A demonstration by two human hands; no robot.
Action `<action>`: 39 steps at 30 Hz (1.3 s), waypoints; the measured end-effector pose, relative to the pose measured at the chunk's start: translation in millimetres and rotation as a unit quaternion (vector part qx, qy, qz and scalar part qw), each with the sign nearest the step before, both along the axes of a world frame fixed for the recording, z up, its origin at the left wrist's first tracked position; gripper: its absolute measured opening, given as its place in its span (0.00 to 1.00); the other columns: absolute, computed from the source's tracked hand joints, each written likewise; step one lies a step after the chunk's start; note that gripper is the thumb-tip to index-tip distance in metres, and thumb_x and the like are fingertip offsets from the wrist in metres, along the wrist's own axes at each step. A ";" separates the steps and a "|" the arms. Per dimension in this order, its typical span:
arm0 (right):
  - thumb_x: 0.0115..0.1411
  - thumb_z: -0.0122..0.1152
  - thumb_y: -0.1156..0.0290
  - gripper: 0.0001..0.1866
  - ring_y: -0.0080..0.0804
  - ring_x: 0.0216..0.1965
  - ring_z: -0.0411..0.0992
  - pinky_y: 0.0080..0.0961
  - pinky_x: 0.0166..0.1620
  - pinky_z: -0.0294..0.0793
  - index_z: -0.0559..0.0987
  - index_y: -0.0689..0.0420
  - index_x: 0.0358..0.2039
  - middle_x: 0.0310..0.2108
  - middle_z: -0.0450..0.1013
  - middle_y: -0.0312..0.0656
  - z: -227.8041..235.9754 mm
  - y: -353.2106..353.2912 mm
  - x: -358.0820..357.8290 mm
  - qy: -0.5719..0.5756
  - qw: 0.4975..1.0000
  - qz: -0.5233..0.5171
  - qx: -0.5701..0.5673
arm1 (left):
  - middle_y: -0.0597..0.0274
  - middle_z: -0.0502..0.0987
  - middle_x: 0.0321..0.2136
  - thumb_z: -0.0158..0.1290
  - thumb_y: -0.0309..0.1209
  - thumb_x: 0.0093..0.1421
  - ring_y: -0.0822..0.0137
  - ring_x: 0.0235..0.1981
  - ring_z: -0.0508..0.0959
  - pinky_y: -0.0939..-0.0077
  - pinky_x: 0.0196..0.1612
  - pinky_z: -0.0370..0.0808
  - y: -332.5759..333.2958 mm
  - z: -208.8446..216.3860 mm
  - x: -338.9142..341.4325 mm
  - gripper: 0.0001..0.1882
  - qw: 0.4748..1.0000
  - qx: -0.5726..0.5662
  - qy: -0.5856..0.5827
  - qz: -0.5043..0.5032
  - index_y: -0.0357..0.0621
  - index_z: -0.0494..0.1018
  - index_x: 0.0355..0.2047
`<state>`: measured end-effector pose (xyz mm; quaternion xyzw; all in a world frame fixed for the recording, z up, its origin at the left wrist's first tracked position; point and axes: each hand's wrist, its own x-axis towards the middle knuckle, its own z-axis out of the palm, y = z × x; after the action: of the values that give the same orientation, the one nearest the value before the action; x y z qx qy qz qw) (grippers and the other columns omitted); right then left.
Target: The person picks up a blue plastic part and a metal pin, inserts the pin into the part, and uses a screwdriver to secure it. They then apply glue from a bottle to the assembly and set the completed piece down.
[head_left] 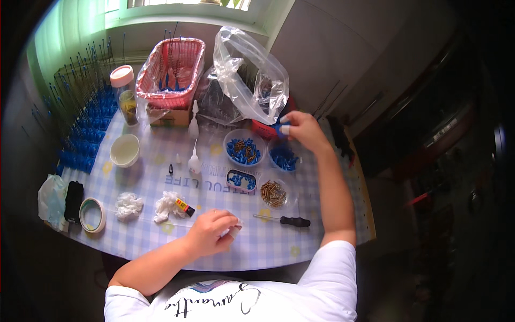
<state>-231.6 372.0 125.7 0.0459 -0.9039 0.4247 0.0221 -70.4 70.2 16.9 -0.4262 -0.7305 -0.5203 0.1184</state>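
I see my left hand curled near the close edge of the surface, fingers closed on a small pale piece at its fingertips (too small to tell what). My right hand reaches far and right, pinching a small blue part just under the mouth of a clear plastic bag.

The surface wears a checked blue-and-white cloth. Below my right hand sit two clear bowls: one with mixed blue and brass pieces, one with blue pieces. Nearer me is a small dish of brass pins, a little tray of blue bits, and a black-handled screwdriver lying flat near the close edge.

Toward the left are two crumpled tissues, a tape roll, an empty white cup and small glue bottles. At the far side stand a red mesh basket and a pink-lidded jar; rows of blue-based pins fill the far left.

Beyond, a window sill and pale wall; the room on the right is dim.
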 end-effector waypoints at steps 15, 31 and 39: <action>0.49 0.63 0.76 0.12 0.46 0.40 0.74 0.39 0.43 0.73 0.78 0.57 0.37 0.35 0.75 0.46 -46.5 -107.6 148.9 -0.006 0.906 0.354 0.231 | 0.56 0.77 0.27 0.55 0.14 0.47 0.61 0.28 0.80 0.72 0.32 0.74 -4.9 -1.9 0.3 0.15 0.989 0.071 -0.072 0.105 0.38 0.73 0.37; 0.45 0.65 0.72 0.15 0.44 0.38 0.73 0.40 0.40 0.70 0.75 0.59 0.35 0.36 0.72 0.42 -63.9 -104.9 142.6 0.068 0.888 0.375 0.257 | 0.55 0.76 0.32 0.53 0.16 0.50 0.66 0.29 0.79 0.76 0.29 0.74 -0.6 2.7 -3.2 0.16 0.976 0.012 -0.174 0.127 0.37 0.73 0.40; 0.40 0.65 0.72 0.21 0.34 0.29 0.70 0.29 0.36 0.65 0.75 0.55 0.38 0.30 0.71 0.38 -58.0 -60.3 166.7 0.290 0.854 0.201 0.382 | 0.57 0.76 0.32 0.59 0.23 0.47 0.58 0.32 0.78 0.66 0.35 0.73 -0.8 -3.5 -3.8 0.19 0.995 -0.070 -0.050 0.057 0.42 0.72 0.43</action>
<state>-64.9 311.7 67.7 0.3530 -0.9185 0.0081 0.1781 -74.1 69.5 13.5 -0.3642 -0.7935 -0.4808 0.0807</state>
